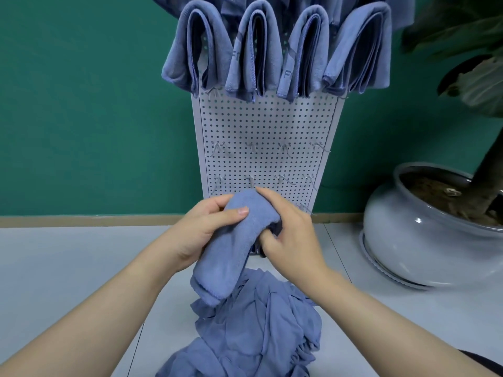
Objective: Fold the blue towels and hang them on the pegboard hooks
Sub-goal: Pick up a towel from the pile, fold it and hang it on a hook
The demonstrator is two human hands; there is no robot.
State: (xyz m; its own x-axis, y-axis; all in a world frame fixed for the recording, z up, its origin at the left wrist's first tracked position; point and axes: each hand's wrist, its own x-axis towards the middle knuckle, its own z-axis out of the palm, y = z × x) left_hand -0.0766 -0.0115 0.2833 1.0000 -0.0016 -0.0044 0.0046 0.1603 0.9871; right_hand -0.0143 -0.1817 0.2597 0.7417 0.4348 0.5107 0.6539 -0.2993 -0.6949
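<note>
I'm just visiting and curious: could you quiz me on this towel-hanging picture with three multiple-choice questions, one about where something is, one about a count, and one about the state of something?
1. Where does the pile of unfolded towels lie?
A. On the table in front of the pegboard
B. In the plant pot
C. On the floor

2. How many folded towels hang in the row fully in view on the pegboard?
A. Two
B. Four
C. Six

3. What are the hands doing?
A. Resting flat on the table
B. Both holding one folded towel
C. Touching the plant

Answers:
1. A, the pile sits on the table below the board.
2. B, four folded loops hang side by side.
3. B, the left hand and right hand grip the folded towel near the lower hooks.
</note>
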